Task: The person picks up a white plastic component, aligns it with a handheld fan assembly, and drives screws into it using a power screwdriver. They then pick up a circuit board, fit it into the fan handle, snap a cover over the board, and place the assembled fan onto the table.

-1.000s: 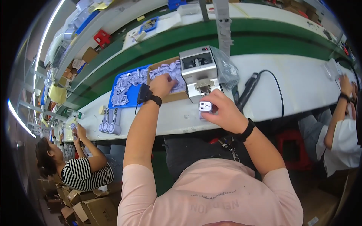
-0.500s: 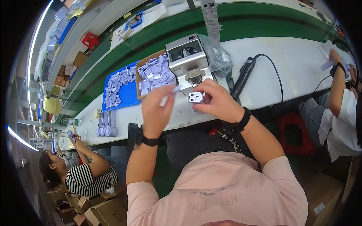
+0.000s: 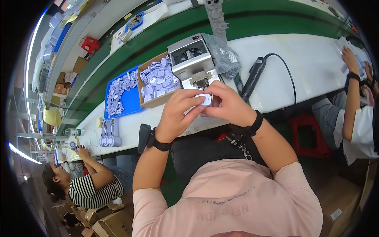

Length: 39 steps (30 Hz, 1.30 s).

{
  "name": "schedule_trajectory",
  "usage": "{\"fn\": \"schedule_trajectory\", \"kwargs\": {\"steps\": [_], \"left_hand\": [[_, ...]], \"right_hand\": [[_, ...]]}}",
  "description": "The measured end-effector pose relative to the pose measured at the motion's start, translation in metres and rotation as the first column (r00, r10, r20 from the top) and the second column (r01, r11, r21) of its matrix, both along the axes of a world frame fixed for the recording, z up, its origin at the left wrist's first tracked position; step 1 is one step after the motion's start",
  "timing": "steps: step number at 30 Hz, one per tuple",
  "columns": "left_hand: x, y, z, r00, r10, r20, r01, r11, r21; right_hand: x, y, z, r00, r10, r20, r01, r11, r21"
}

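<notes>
My left hand [image 3: 179, 112] pinches a small pale lavender cover [image 3: 205, 100], thumb and fingertips pressing on its rounded face. Behind the cover, the boxy lavender plastic housing is mostly hidden by it and by the fingers of my right hand [image 3: 233, 106], which grips it from the right. The two parts meet, but whether the cover is fully seated I cannot tell. Both hands are held just in front of a silver screw feeder [image 3: 191, 71] with a dark hopper. A cardboard box [image 3: 160, 101] of loose lavender covers stands left of the feeder.
Left of the box, a blue tray [image 3: 132, 103] carries small lavender parts. Several lavender handled units [image 3: 114, 140] stand nearer the edge. To the right lie a black corded electric screwdriver [image 3: 254, 75] and a clear plastic bag [image 3: 225, 59]. Co-workers sit at both sides.
My left hand has moved right, bringing the cover onto the housing's slotted face, which is now hidden. My right hand still holds the housing. The view has shifted slightly.
</notes>
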State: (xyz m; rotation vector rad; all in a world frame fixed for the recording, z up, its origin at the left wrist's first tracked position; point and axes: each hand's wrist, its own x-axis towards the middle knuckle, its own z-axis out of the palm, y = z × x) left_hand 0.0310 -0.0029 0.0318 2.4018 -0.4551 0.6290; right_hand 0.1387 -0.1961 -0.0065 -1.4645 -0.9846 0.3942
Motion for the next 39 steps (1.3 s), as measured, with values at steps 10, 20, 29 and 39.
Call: {"fn": "schedule_trajectory", "kwargs": {"steps": [10,20,29,39], "left_hand": [[-0.015,-0.021,-0.022,0.993,0.066,0.096,-0.048,0.984,-0.174],[-0.036,-0.016,-0.028,0.990,0.108,0.088,-0.074,0.945,-0.318],[-0.028,-0.006,-0.025,0.990,0.136,-0.022,-0.135,0.923,-0.360],[-0.031,-0.001,-0.025,0.998,0.068,-0.005,-0.065,0.917,-0.393]], "right_hand": [[0.072,-0.072,-0.016,0.744,-0.606,0.282,0.614,0.452,-0.648],[0.041,-0.060,-0.029,0.687,-0.510,-0.518,0.660,0.735,0.152],[0.034,-0.043,-0.001,0.848,-0.513,-0.129,0.529,0.822,0.212],[0.044,-0.036,-0.008,0.891,-0.355,-0.282,0.385,0.921,0.058]]}}
